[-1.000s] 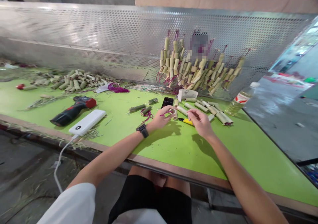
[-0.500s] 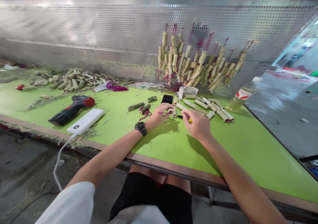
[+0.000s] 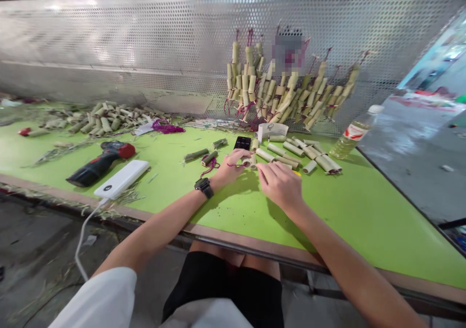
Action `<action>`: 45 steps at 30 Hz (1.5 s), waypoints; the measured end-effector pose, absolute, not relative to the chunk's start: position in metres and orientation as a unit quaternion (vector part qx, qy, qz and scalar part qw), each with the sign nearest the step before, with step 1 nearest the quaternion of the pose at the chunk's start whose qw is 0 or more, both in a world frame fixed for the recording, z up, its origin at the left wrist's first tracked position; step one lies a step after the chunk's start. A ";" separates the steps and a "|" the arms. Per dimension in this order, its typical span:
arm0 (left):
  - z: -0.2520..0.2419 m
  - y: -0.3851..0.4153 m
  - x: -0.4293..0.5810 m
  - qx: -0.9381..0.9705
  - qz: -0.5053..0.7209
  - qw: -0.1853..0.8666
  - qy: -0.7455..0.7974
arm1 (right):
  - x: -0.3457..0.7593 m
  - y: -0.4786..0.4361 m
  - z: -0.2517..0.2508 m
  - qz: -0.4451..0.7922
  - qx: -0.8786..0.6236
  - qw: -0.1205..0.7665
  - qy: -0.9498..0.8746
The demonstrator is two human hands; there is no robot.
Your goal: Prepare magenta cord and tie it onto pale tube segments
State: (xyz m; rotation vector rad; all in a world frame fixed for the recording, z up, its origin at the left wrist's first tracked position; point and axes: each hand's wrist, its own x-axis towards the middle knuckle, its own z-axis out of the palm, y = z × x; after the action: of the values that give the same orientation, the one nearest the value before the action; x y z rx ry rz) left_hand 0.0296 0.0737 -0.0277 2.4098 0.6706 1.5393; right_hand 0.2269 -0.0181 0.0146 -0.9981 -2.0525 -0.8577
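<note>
My left hand (image 3: 230, 169), with a black watch on its wrist, is closed on a short bamboo tube (image 3: 246, 162) whose open end faces me. Purple string (image 3: 235, 165) shows by its fingers and the tube. Close to the tube's right side, my right hand (image 3: 279, 181) is pinched shut; whatever lies between its fingertips is too small or hidden. Another short tube (image 3: 254, 161) touches or nearly touches the held one. Under and behind my right hand a bit of a yellow-handled tool (image 3: 297, 173) peeks out. A phone (image 3: 242, 143) lies just beyond my left hand.
Cut bamboo pieces (image 3: 287, 149) lie behind my right hand, beside a bottle (image 3: 351, 136). Strung bamboo bundles (image 3: 280, 92) lean on the perforated metal panel (image 3: 145, 37). At left are a cordless drill (image 3: 102, 162), a white power bank (image 3: 122, 178) and a bamboo heap (image 3: 105, 117).
My right hand has moved left, closer to the held tube; the thin strand seen between them no longer shows. It now covers more of the yellow-handled tool. The view has shifted slightly.
</note>
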 end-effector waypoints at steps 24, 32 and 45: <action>-0.027 0.075 0.029 0.809 0.538 0.008 0.237 | 0.208 -0.032 0.011 -0.326 -0.419 0.299 -0.793; -0.022 0.070 0.026 0.819 0.512 -0.009 0.261 | 0.206 -0.035 0.013 -0.365 -0.393 0.324 -0.779; -0.024 0.068 0.022 0.846 0.421 -0.012 0.326 | 0.205 -0.040 0.018 -0.354 -0.395 0.305 -0.791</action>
State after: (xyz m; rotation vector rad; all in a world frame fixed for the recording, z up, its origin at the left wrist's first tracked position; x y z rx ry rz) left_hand 0.0224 0.0684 -0.0243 2.6787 1.0327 1.3318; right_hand 0.2047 -0.0404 0.0175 -1.0454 -2.0938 -0.9369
